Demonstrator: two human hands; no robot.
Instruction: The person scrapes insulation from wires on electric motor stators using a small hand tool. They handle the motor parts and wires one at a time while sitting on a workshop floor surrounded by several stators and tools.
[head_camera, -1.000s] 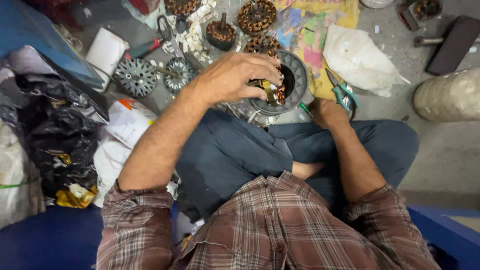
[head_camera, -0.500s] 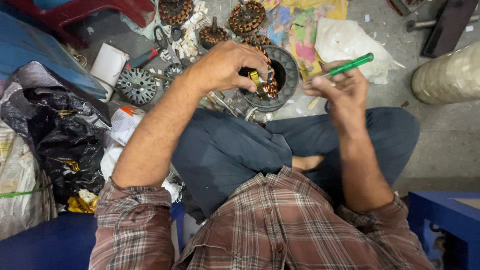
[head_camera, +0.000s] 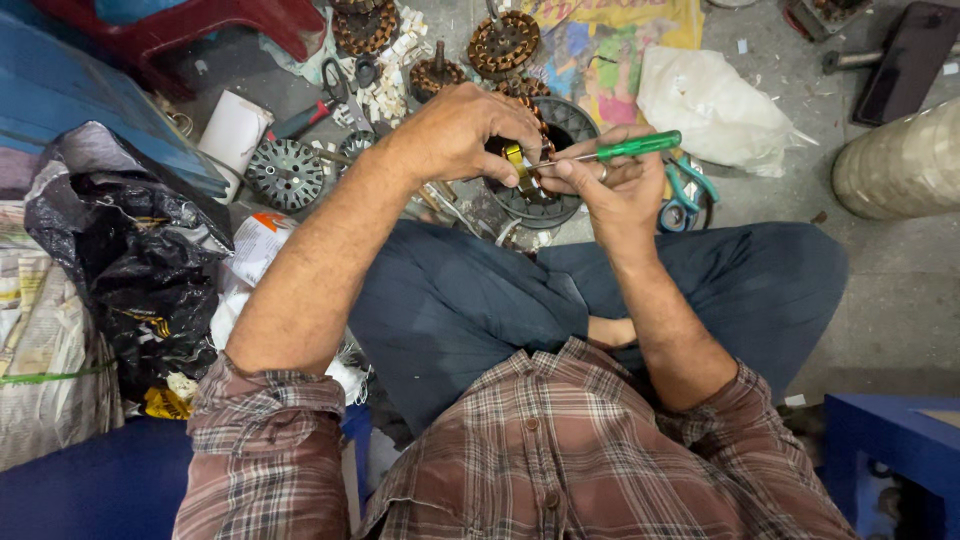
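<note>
**Screwdriver meets motor winding**

My right hand (head_camera: 612, 185) pinches a green-handled screwdriver (head_camera: 622, 149), fingers closed on it, tip at the winding. My left hand (head_camera: 462, 130) curls tightly over the round motor stator (head_camera: 560, 150) above my knees. Teal pliers (head_camera: 686, 190) lie just beside; a white plastic bag (head_camera: 715, 105) beyond.

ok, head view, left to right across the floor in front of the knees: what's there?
Black plastic bag → round grey toothed metal disc → left hand → right hand holding green-handled screwdriver → white plastic bag → pale woven cylinder.
</note>
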